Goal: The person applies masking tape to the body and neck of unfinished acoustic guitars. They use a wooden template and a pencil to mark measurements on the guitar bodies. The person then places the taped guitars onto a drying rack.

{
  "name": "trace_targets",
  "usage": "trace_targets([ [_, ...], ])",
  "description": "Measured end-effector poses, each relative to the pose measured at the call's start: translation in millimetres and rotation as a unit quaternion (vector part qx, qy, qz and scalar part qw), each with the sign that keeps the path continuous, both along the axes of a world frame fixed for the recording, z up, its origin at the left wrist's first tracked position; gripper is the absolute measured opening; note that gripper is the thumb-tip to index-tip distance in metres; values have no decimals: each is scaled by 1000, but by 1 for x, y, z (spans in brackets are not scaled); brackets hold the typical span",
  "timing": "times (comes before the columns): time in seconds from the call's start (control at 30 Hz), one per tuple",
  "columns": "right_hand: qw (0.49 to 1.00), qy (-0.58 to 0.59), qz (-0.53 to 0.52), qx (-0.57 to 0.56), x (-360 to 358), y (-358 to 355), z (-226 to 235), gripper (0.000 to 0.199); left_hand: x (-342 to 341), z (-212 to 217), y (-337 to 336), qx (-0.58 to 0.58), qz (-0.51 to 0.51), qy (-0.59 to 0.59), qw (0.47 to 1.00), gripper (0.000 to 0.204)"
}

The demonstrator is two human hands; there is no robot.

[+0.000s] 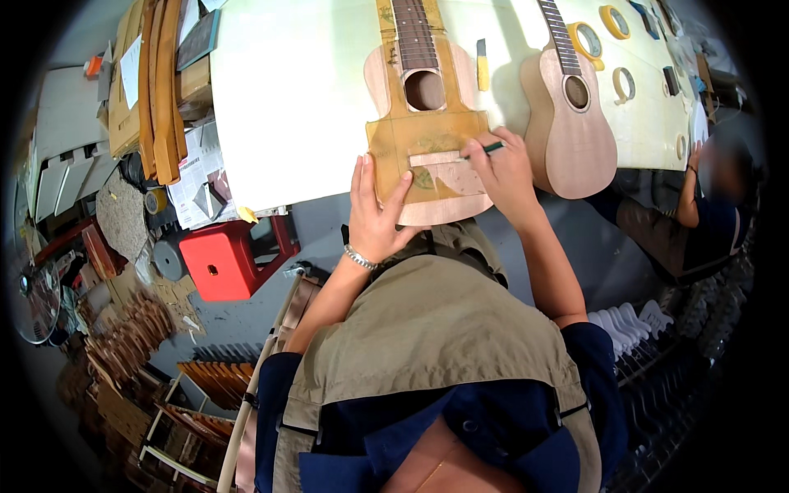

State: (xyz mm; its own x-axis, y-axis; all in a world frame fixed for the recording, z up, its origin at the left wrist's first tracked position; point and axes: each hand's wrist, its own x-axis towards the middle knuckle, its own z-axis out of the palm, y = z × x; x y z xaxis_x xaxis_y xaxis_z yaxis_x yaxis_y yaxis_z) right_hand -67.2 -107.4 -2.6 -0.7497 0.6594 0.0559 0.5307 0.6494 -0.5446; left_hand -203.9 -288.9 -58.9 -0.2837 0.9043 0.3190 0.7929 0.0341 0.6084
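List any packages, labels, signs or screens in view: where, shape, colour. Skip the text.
Printed paper sheet: left of the workbench, below the stacked wood; flat, white with dark print and pictures.
Small white sheet: upper left, lying on the wood pieces; pale, roughly rectangular.
Brown paper template: on the ukulele body under the hands; tan with faint lines.
No packages, signs or screens visible.

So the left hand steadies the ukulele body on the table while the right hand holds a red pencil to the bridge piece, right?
Not quite: the pencil is green, not red, as the head view shows. The rest stands: the left hand steadies the ukulele body on the table, and the right hand holds the pencil to the bridge piece.
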Motion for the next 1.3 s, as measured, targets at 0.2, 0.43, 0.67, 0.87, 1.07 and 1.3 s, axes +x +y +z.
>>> trace_targets([
  [0.2,986,152,10,-66,-17,-11,-5,16,0,-3,-1,-16,1,-1,1000,84],
  [0.43,962,97,-215,-141,-1,7,-28,25,0,0,-1,-32,1,16,999,86],
  [0.67,741,527,-220,-354,68,68,0,26,8,11,0,-58,20,5,998,95],
  [0.87,746,551,-290,-235,319,193,23,31,37,52,31,-22,179,72,981,94],
  [1.07,792,473,-351,-160,447,291,-59,28,122,89,131,41,174,85,980,83],
  [1.3,959,-134,-229,104,411,368,-72,22,204,93,188,-7,114,94,989,81],
])
